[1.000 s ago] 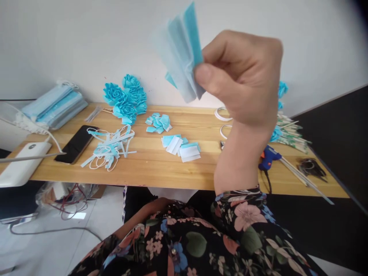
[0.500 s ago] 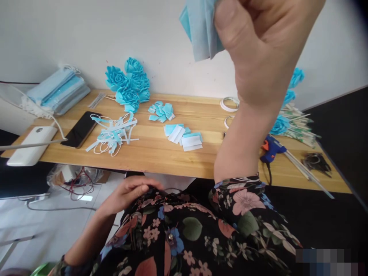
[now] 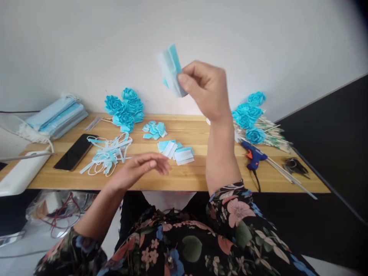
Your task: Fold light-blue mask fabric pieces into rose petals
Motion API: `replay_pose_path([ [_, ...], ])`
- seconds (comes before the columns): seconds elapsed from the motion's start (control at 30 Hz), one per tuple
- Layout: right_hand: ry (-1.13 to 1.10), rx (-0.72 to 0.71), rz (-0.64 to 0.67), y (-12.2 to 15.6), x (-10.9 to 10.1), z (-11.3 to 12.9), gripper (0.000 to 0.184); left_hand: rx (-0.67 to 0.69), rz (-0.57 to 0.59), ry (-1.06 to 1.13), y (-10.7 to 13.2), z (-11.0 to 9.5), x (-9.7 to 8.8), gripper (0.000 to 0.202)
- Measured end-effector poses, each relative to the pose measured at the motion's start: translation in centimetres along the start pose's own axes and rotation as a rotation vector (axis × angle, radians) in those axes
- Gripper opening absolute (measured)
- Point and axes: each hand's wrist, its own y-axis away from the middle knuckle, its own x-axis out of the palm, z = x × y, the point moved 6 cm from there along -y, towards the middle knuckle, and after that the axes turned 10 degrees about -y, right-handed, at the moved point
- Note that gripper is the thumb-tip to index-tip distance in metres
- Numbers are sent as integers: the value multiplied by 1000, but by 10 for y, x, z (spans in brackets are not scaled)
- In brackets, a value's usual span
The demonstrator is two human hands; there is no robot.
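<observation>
Table [image 3: 201, 180] along the wall. Far left I log a stack of face masks [image 3: 54, 115], phone [image 3: 75, 152] in front of it, ear-loop strips [image 3: 107, 153] right of the phone. Fabric roses [image 3: 123, 109] behind the strips. Mid-table: cut petals [image 3: 155, 130], folded squares [image 3: 175, 151] before them. Right: stemmed roses [image 3: 250, 119], glue gun [image 3: 253, 157] in front. Over the front edge, left hand [image 3: 138, 168]; above it, right hand [image 3: 207, 90] pinching a folded bundle [image 3: 171, 71].

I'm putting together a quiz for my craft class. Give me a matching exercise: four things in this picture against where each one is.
1 phone
2 glue gun
3 mask stack
4 folded pieces

a held up in the right hand
b far left, at the back
c near the roses at right
d just left of the straps

Pairs: 1-d, 2-c, 3-b, 4-a
</observation>
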Motion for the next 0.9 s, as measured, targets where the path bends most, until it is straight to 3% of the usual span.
replay_pose_path([
  [0.1,15,76,-28,0,0,-5,29,105,-274,13,-37,-24,-22,26],
  [0.2,-35,113,-89,2,-6,-1,33,228,-450,3,-63,-57,-28,30],
  [0.3,-82,141,-103,1,-11,-5,36,350,-521,-70,-81,-92,-24,41],
  [0.4,-103,191,-97,0,-14,-16,38,381,-515,-88,-99,-110,-20,47],
  [0.6,-108,241,-40,0,-13,-31,34,359,-563,-75,-131,-104,-22,34],
  [0.73,-79,244,-19,0,-13,-37,31,381,-660,13,-138,-94,-31,26],
  [0.9,-14,289,46,0,-12,-49,32,363,-668,84,-142,-74,-46,29],
])
